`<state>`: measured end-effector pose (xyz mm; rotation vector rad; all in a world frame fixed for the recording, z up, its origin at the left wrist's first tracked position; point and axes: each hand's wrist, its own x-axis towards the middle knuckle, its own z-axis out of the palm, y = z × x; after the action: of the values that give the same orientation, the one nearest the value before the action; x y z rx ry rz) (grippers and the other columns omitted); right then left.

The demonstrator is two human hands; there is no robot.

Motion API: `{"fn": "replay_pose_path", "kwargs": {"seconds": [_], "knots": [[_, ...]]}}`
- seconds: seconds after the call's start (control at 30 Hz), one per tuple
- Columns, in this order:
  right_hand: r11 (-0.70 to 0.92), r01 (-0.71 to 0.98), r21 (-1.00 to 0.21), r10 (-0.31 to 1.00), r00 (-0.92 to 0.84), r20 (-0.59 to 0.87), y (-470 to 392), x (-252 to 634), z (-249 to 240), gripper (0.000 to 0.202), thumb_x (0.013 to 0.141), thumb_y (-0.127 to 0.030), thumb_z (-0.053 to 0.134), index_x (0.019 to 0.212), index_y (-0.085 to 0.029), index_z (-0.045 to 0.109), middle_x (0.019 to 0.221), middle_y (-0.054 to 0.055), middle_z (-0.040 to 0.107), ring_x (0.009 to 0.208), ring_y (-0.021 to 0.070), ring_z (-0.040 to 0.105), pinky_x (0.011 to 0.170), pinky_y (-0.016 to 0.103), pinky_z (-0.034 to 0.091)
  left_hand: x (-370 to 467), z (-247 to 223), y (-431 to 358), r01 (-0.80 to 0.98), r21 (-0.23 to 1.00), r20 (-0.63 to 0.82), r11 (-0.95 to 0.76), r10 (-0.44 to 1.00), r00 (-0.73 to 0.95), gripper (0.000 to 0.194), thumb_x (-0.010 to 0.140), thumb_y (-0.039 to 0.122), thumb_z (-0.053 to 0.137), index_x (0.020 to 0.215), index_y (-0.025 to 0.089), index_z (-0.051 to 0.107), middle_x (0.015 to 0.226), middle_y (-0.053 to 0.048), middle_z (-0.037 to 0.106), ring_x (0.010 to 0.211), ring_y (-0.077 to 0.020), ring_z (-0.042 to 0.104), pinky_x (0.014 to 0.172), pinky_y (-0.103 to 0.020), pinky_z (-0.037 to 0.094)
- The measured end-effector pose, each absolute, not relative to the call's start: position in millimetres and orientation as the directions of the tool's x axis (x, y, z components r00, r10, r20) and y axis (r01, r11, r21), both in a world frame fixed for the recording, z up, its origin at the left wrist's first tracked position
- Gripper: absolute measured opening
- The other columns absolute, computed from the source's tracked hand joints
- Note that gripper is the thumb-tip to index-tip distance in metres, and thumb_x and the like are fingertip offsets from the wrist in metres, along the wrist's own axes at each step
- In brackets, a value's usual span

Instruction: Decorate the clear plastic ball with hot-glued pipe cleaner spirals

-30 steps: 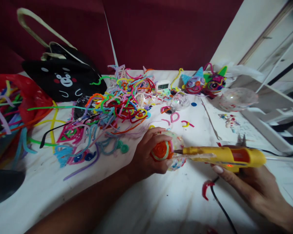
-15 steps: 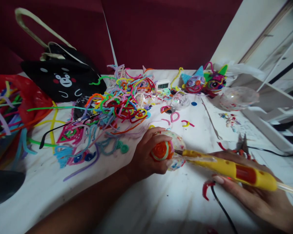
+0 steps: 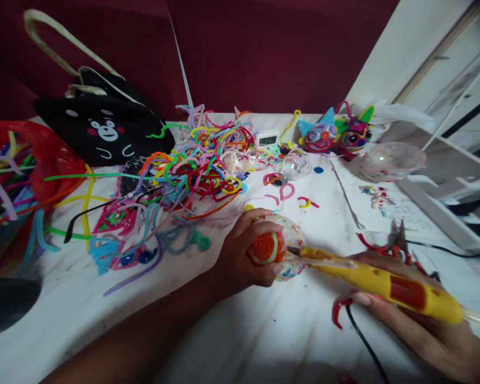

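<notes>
My left hand (image 3: 244, 253) is wrapped round a clear plastic ball (image 3: 291, 234) speckled with colour. On the ball's near side, between the fingers, sits an orange coil of pipe cleaner (image 3: 266, 248) with a pale green strip. My right hand (image 3: 420, 314) grips a yellow hot glue gun (image 3: 368, 277) with a dark red panel. Its metal nozzle (image 3: 294, 249) points left and meets the ball beside the orange coil; whether it touches cannot be made out. A clear glue stick (image 3: 478, 319) sticks out of its rear end.
Tangled pipe cleaners (image 3: 208, 160) are heaped behind, near a black bag (image 3: 104, 128) and red plastic bag (image 3: 60, 160). Pliers (image 3: 398, 240) lie beyond my right hand. A clear ball (image 3: 392, 160), decorated balls (image 3: 318, 136) and a paper sheet (image 3: 352, 197) are at the back right.
The rear of the glue gun and my right hand have shifted slightly right and down. The nozzle stays by the orange coil, and my left hand holds the ball almost unmoved.
</notes>
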<state>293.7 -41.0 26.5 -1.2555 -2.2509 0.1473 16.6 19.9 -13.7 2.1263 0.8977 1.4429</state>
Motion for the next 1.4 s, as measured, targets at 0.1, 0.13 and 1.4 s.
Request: {"fn": "replay_pose_path", "kwargs": {"seconds": [0.1,0.13,1.4], "knots": [[0.576,0.737,-0.354,0.803,-0.429,0.413,-41,292,29,0.027,0.091,-0.049,0.051,0.112,-0.032,0.057,0.094,0.004,0.075,0.075,0.0246,0.074,0.056,0.034,0.064,16,-14,20,0.278,0.651,0.657,-0.707,0.707,0.261,0.05,0.066,0.03,0.065,0.115,0.025,0.057,0.124,-0.009,0.053,0.115,-0.0289,0.057,0.098,-0.046,0.048],[0.575,0.74,-0.35,0.803,-0.427,0.416,-41,292,30,0.027,0.091,-0.049,0.051,0.111,-0.032,0.057,0.094,0.004,0.075,0.075,0.0247,0.074,0.057,0.034,0.064,16,-14,20,0.277,0.652,0.654,-0.706,0.708,0.266,0.05,0.066,0.03,0.065,0.115,0.025,0.057,0.124,-0.01,0.053,0.115,-0.0289,0.057,0.098,-0.046,0.048],[0.488,0.786,-0.379,0.848,-0.325,0.419,-44,293,30,0.034,0.086,-0.056,0.054,0.108,-0.031,0.06,0.092,0.008,0.076,0.079,0.0298,0.075,0.061,0.044,0.065,16,-14,20,0.269,0.664,0.638,-0.697,0.717,0.281,0.051,0.065,0.033,0.067,0.114,0.026,0.057,0.124,-0.009,0.054,0.115,-0.0299,0.057,0.099,-0.047,0.047]]}}
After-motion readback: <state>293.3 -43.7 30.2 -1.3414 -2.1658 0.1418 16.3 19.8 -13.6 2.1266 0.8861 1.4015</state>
